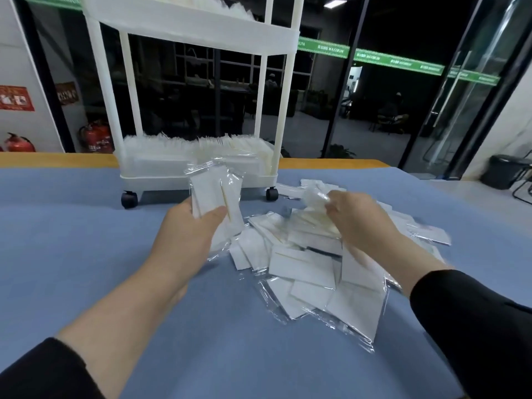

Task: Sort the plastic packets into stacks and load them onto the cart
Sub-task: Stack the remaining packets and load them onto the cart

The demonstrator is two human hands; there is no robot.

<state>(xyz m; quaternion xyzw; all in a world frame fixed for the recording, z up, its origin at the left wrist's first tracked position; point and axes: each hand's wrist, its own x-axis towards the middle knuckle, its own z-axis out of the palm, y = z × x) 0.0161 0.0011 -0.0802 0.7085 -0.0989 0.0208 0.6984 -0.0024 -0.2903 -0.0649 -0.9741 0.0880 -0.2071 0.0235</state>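
My left hand [187, 234] grips a small stack of clear plastic packets [214, 194], held upright above the blue table; each holds a white napkin and a toothpick. My right hand [357, 217] pinches one crumpled packet [315, 194] just above a loose pile of packets [311, 269] spread over the table's middle and right. A white wheeled cart [198, 168] stands on the table behind the hands. Its bottom tray is filled with packets set on edge, and the shelf above also holds packets.
The blue table cover [72, 240] runs to a wooden edge [54, 159] at the back. Glass walls and a dark room lie beyond. Red fire extinguishers [96, 136] stand at the far left, a dark bin [502, 171] at the far right.
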